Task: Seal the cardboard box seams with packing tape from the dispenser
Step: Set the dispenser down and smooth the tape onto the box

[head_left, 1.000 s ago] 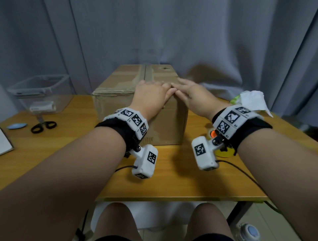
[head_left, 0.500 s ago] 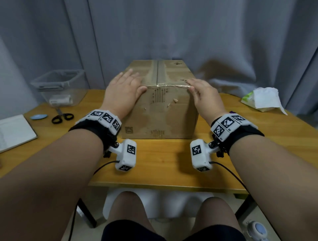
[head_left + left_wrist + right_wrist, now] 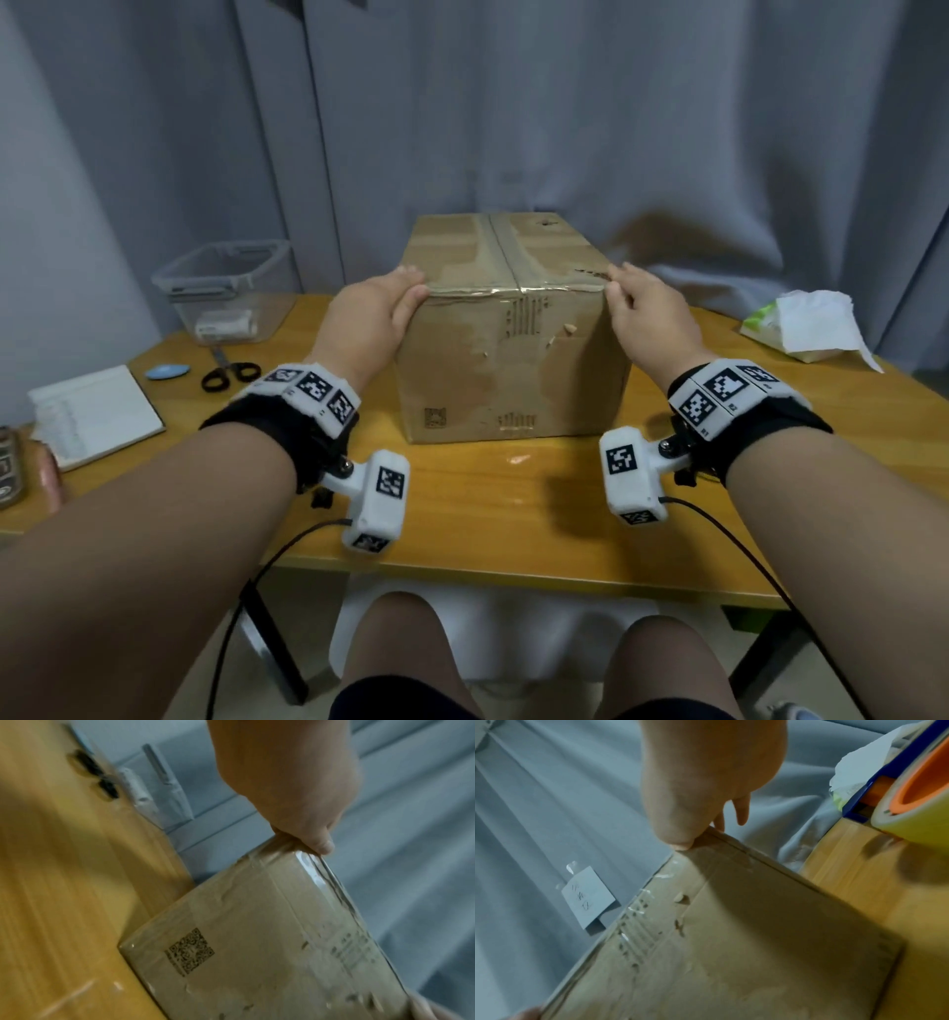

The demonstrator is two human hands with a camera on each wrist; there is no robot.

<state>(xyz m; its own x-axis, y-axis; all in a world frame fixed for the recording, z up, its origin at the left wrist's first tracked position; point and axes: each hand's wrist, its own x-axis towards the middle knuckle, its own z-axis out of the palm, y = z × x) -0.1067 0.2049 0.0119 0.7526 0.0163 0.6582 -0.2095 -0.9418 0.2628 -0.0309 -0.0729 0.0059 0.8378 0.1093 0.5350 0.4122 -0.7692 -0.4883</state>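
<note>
Cardboard box [image 3: 513, 354] sits mid-table [image 3: 513, 514], clear tape [image 3: 513, 292] along its near top edge. Left hand [image 3: 369, 321] grips the left corner; right hand [image 3: 649, 321] pinches the right corner. Tape dispenser [image 3: 911, 797] lies beside the box's right.

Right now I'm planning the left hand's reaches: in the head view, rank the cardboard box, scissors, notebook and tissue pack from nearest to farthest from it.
1. Cardboard box: held by the left hand at its top corner.
2. Scissors: on the table, left.
3. Notebook: far left edge.
4. Tissue pack: far right, beyond the box.
</note>
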